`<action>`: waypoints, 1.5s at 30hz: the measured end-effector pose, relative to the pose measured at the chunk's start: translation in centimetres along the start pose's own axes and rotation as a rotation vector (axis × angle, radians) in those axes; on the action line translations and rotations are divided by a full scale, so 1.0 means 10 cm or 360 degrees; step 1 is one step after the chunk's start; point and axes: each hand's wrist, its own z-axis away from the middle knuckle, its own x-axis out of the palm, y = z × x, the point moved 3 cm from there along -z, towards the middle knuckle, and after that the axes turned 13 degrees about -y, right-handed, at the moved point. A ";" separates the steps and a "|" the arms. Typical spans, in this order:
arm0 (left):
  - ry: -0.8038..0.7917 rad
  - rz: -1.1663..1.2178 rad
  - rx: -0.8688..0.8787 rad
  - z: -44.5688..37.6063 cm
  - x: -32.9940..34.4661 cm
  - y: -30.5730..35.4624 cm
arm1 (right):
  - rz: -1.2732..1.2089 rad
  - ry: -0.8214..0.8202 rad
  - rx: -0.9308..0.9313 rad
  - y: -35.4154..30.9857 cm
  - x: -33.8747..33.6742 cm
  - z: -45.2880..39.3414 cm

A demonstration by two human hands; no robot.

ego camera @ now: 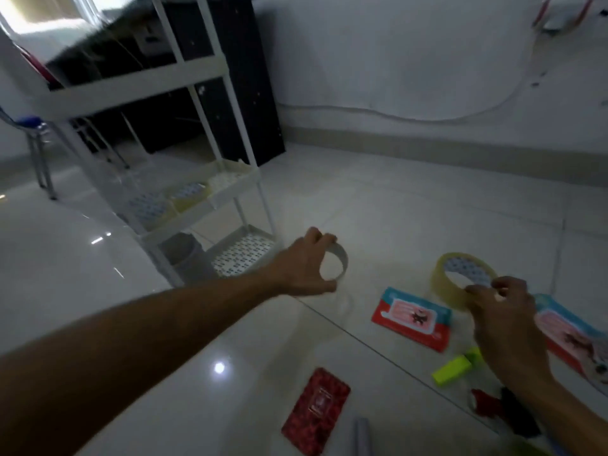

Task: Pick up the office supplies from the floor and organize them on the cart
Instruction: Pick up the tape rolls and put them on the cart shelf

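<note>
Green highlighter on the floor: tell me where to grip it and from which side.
Pinch the highlighter across its long flat sides at mid-body, coming straight down from above. It lies flat on the floor with its near end clear; the right hand overhangs the far end.

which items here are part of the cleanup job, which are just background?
Job:
- white tape roll, in left hand
- clear tape roll, pinched by right hand
- two red-and-teal packets
- green highlighter
- red card pack
- white cart, tape rolls already on a lower shelf

Background:
- chair
- dark cabinet
- wall cable
</note>
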 end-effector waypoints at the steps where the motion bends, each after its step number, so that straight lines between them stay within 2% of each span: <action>1: 0.0062 0.0008 -0.0030 0.01 -0.22 -0.12 | -0.0106 0.0035 -0.0043 -0.16 -0.03 -0.04; 6: 0.0362 0.0113 -0.0277 0.04 -1.10 -0.85 | -0.0412 0.0127 -0.0126 -0.95 -0.04 -0.21; 10: 0.0497 0.0232 -0.0537 0.00 -1.48 -1.60 | -0.0445 0.0050 -0.0416 -1.60 0.05 -0.40; 13: 0.0698 0.0551 -0.0752 0.03 -1.60 -2.12 | -0.0371 0.0027 -0.0587 -2.11 0.00 -0.68; 18: 0.0843 0.0804 -0.1052 0.05 -1.64 -2.63 | -0.0507 0.0048 -0.0689 -2.97 -0.11 -1.07; 22: 0.0861 0.0957 -0.1310 -0.04 -1.62 -2.98 | -0.0571 0.0069 -0.0811 -3.50 -0.14 -1.38; 29: 0.0946 0.1085 -0.1312 -0.24 -1.70 -3.36 | -0.0631 0.0044 -0.0930 -4.08 0.00 -1.86; 33: 0.1027 0.1117 -0.1252 -0.36 -1.72 -3.46 | -0.0827 -0.0021 -0.0853 -4.35 0.14 -2.06; 36: 0.0955 0.0994 -0.1307 -0.44 -1.67 -3.42 | -0.0989 -0.0077 -0.0760 -4.52 0.27 -2.19; 41: 0.0891 0.0813 -0.1426 -0.55 -1.49 -3.35 | -0.0900 -0.0106 -0.0688 -4.76 0.47 -2.33; 45: 0.0829 0.0597 -0.1421 -0.49 -1.48 -3.31 | -0.0676 -0.0124 -0.0661 -4.79 0.56 -2.51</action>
